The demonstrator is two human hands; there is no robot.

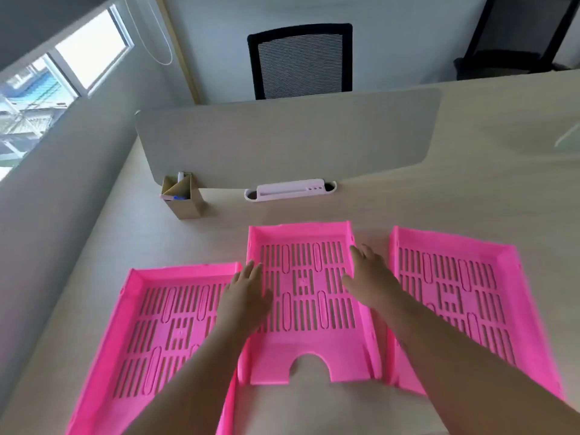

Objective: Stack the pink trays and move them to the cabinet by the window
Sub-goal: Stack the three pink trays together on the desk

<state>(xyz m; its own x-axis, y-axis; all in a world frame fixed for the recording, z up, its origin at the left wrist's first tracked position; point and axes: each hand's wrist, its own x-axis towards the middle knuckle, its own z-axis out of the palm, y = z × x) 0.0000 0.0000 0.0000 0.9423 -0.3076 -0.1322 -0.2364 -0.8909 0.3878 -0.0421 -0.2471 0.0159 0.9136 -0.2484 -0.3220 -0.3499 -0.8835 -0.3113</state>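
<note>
Three pink slotted trays lie side by side on the desk. The middle tray (306,356) sits between the left tray (150,334) and the right tray (464,296). My left hand (246,293) hovers with flat, spread fingers over the middle tray's left wall. My right hand (370,277) reaches over the same tray's right wall, fingers extended. Neither hand grips anything. My forearms hide parts of the left and right trays.
A grey divider panel (282,142) stands across the desk (455,199) behind the trays. A cardboard pen holder (183,196) and a white cable slot (290,190) sit at its base. A black mesh chair (299,61) stands beyond. The window (47,83) is at far left.
</note>
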